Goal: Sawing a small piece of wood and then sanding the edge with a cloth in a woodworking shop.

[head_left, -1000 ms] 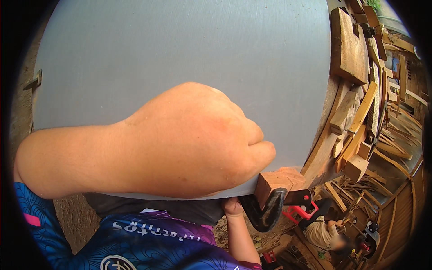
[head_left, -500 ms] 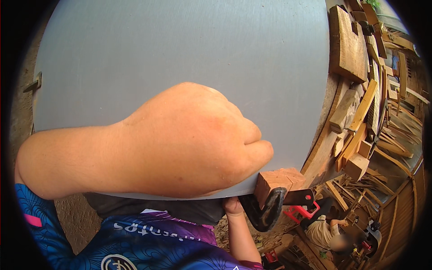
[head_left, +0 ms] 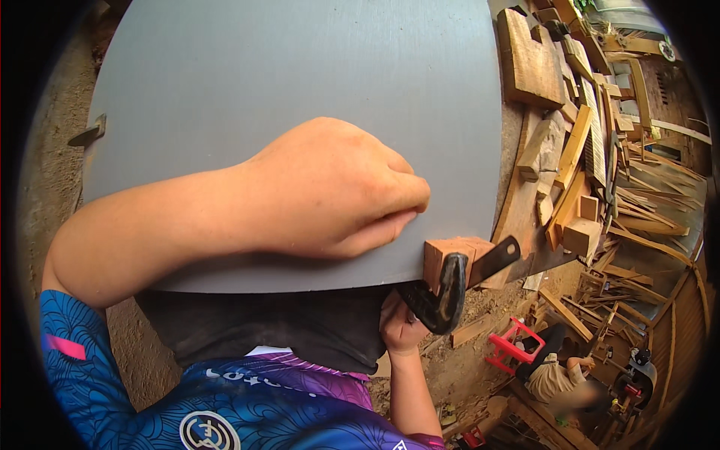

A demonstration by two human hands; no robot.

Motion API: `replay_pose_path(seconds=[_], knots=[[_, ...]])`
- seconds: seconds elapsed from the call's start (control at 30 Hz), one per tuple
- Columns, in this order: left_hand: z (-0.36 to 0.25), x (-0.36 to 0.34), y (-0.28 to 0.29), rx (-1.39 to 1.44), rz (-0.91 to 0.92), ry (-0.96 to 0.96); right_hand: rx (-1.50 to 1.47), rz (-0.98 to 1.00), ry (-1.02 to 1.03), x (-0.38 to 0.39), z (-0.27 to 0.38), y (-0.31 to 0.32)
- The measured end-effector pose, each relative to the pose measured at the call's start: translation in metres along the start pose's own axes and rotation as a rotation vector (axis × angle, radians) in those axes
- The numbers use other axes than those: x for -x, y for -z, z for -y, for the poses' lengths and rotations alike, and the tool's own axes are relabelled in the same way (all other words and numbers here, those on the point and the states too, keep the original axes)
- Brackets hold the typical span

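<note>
Fingers of the left hand (head_left: 330,187) are curled down with the thumb tucked beneath, the grip pressed together flat on the grey board (head_left: 300,82) close to its near edge, apparently to pin the sheet so it cannot shift. Below that edge the right hand (head_left: 401,326) comes up from under the board; its grip seems wrapped around the black handle of a handsaw (head_left: 450,289), though the board hides most of the fingers, so how tightly is hard to say. The saw's blade runs off to the right, just beside a reddish wood block (head_left: 446,255) that touches the board's near right corner (perhaps a support or stop).

Left of the board there is bare dirt ground (head_left: 52,172), open for moving. To the right, a heap of wood offcuts (head_left: 570,142) crowds close to the board's edge, and a seated person (head_left: 551,375) works farther off beside a red stool (head_left: 510,345).
</note>
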State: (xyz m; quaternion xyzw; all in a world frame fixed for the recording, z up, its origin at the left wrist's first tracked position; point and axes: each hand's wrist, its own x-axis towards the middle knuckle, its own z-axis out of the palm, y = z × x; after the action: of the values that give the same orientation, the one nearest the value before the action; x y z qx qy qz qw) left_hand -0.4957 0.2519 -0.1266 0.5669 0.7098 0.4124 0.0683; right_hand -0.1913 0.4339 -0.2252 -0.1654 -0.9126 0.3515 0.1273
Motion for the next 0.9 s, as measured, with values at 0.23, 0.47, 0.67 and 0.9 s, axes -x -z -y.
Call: replay_pose_path(seconds=[0.23,0.47,0.67,0.9], knots=[[-0.007,0.0,0.001,0.0,-0.009,-0.061,0.14,-0.128,0.108,0.018,0.081,0.066],[-0.012,0.007,0.002,-0.105,0.005,-0.076,0.44,0.044,0.047,0.023,0.146,0.125],[-0.015,0.005,-0.005,-0.131,0.016,-0.071,0.425,-0.014,0.093,-0.038,0.142,0.091],[-0.009,0.009,0.002,-0.156,-0.029,-0.025,0.378,0.01,0.029,-0.012,0.153,0.102]])
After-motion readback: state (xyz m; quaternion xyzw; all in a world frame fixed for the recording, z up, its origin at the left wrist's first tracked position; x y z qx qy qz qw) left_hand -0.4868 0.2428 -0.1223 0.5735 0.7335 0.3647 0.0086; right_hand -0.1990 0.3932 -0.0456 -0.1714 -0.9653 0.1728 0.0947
